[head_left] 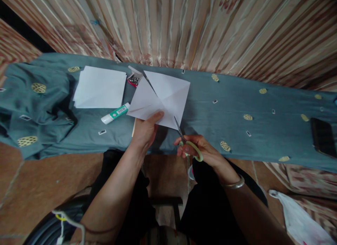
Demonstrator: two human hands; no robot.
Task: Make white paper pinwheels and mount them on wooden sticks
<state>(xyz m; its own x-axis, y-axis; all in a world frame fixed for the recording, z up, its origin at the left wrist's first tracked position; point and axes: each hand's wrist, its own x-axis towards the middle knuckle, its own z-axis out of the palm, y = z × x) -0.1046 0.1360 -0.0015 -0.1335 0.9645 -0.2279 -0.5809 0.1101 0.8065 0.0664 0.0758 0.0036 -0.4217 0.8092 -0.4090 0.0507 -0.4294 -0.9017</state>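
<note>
Over the cloth (205, 115), the left hand (145, 130) pinches the white sheet (172, 86) by its near edge; the right hand (196, 145) curls its fingers around the scissors (182, 135). Slow, straight cutting seems best.

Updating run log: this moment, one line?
left hand: holds creased white paper sheet | right hand: holds green-handled metal scissors | blades: at sheet edge

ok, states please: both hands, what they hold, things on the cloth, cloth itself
Left hand: gripping sheet
Sheet: creased, slit from one corner
Right hand: holding scissors
Scissors: blade over sheet's near edge, opening unclear
Paper stack: flat, edges uneven
Glue stick: on its side
Small box: open, metal bits inside
Phone: flat, screen dark
Cloth: bunched at left end
</note>
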